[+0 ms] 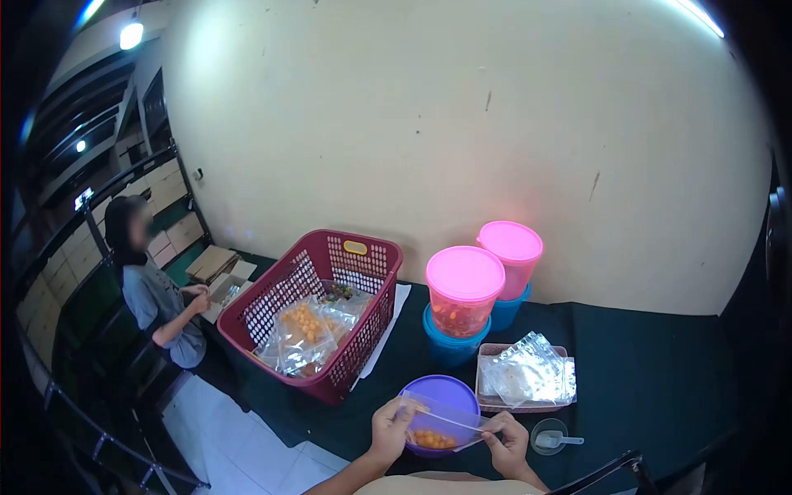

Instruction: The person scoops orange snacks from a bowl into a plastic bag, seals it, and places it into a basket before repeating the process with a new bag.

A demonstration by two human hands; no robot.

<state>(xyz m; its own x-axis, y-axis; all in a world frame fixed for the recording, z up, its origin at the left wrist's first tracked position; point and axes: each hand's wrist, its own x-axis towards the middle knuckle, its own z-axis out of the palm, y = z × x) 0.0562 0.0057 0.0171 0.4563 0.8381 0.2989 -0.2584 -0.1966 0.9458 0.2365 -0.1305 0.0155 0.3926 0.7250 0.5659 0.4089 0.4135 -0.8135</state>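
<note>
My left hand (391, 429) pinches one top corner of a clear zip bag (445, 418), and my right hand (506, 443) grips the opposite corner. Stretched between them, the bag has its zip strip running across. Round orange snack pieces (433, 440) show low in the bag. Behind and beneath it is a round purple tub or lid (441, 385), partly covered by the bag. Just beyond my right hand, a small clear bowl (539, 427) holds a white scoop (568, 440).
A maroon laundry basket (346, 375) holds several filled bags (304, 326). Pink-lidded tubs (465, 275) stand on blue ones (455, 346) by the wall. A tray (528, 407) carries flat silvery bags (532, 371). At left, a person (169, 301) stands beside an open carton (224, 289).
</note>
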